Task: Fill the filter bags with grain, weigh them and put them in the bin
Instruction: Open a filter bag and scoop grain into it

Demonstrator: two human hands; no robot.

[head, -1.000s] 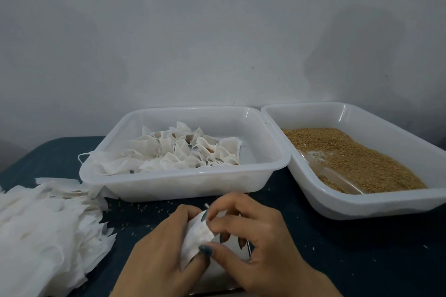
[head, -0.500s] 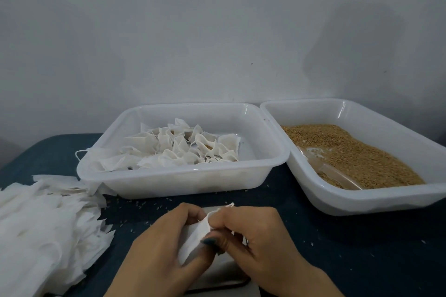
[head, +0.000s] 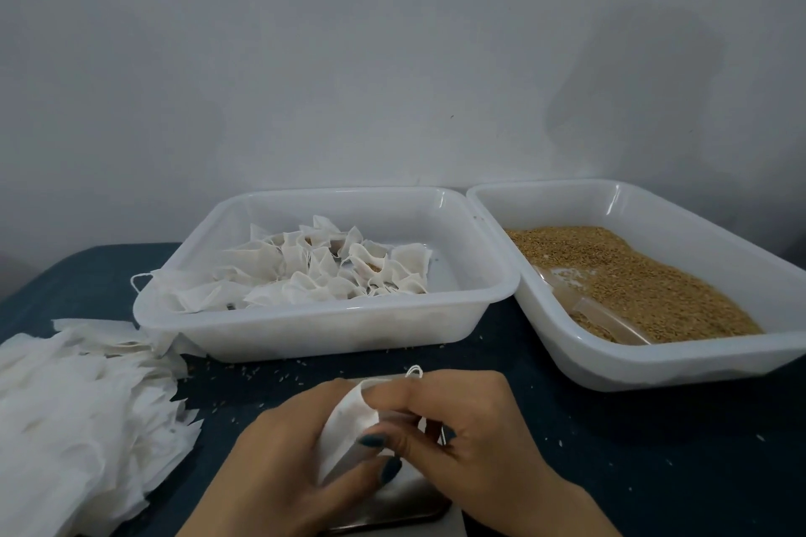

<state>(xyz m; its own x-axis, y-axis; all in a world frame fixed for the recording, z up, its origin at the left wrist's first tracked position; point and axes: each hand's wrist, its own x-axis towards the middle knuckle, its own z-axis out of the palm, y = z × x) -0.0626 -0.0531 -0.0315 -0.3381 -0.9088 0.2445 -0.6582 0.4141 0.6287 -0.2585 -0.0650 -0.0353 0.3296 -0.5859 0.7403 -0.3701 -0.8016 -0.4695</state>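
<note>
Head view. The left grip (head: 283, 462), a bare hand, is closed around a small white filter bag (head: 349, 423) of thin, paper-like material. The bag is cradled by the curled fingers and pressed by the thumb. The right grip (head: 471, 432), also a bare hand, is closed on the upper edge of the same bag, which is pinched between thumb and fingertips. A white string loop (head: 414, 371) is seen projecting just above the right grip. The bag is thus held between both grips, low and central in the view, above the bench (head: 610, 449), which is covered in dark blue. Whether the bag contains grain cannot be determined.

Directly beneath the grips, a flat metallic scale plate (head: 401, 497) is partly visible.

Beyond the grips, a white translucent rectangular plastic bin (head: 314, 318) is placed; a heap of filled white bags (head: 331, 275) is contained in its left and central part. To the right of it and beyond the right grip, rim touching rim, a second white plastic bin (head: 654, 366) is located. It is partly filled with golden-brown grain (head: 632, 275), in which a clear plastic scoop (head: 610, 318) is lying.

To the left of the left grip, a loose stack of flat empty white bags (head: 78, 405) is spread on the bench. Stray grains (head: 261, 371) are scattered between the grips and the nearer bin.
</note>
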